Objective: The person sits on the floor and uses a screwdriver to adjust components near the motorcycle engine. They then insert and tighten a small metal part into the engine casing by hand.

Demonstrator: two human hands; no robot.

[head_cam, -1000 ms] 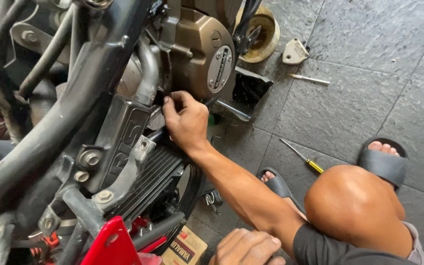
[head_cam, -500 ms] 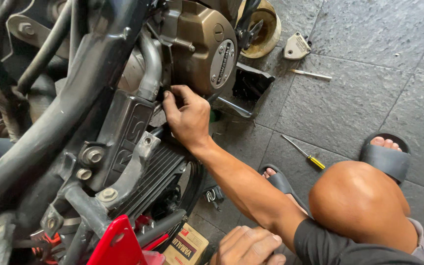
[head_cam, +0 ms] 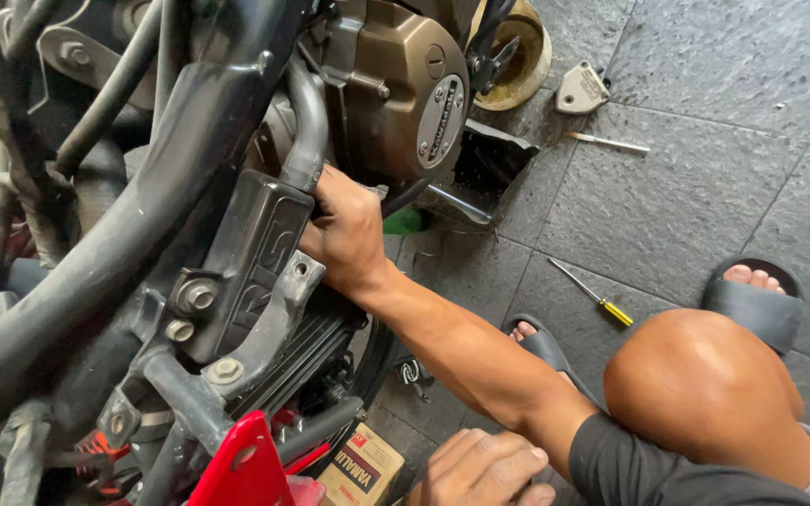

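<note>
Two hands: both belong to the person crouched at the lower right of the frame, knee bare, feet in grey sandals.
Reaching hand: stretched on a long forearm to the centre of the frame, resting against the motorcycle engine; which of the person's hands it is cannot be told.
Its fingers: curled in behind the chrome pipe and the dark ribbed cover; the tips are hidden, so whether they clamp anything cannot be told.
Other hand: at the bottom edge, fingers lying loosely together, next to a small cardboard box; any hold cannot be told.
Engine: upper centre, bronze casing with a round bolted cover, just right of the reaching hand.
Frame tubes: dark, crossing the left half of the frame.
Red part: bottom, left of the box.
Yellow-handled screwdriver: on the grey stone floor, right of centre, near the sandals.
Second slim tool: on the floor at upper right, below a small grey metal bracket.
Tan round pan: top edge, behind the engine.
</note>
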